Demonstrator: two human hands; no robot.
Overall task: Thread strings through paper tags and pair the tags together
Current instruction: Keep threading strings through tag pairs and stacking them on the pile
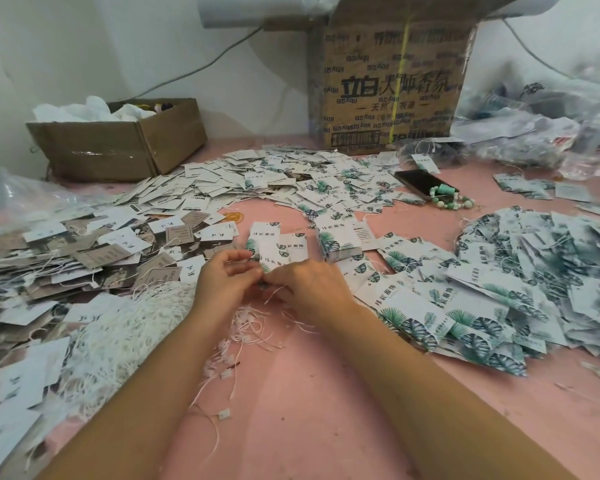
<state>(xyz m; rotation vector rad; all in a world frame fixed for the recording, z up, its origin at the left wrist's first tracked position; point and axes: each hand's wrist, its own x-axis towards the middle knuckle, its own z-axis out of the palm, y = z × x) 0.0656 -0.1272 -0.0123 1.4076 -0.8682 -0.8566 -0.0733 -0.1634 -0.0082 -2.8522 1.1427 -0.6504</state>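
**Leaf-printed white paper tags (279,252) pinched by left hand (227,280) and right hand (309,282)**

The tags were gripped at their lower edge between the curled fingertips of both hands, set close together just above the pink table (309,393). A thin white string (274,293) was seen trailing beneath them. Both forearms were stretched forward, converging. "立白" was printed on the tall brown cardboard box (392,84) behind.

tags (520,289) right, strings (118,334) left (boxes (118,140) behind)

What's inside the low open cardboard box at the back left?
Crumpled white material fills the cardboard box; small yellow and dark items show at the rear. Anything beneath is covered.
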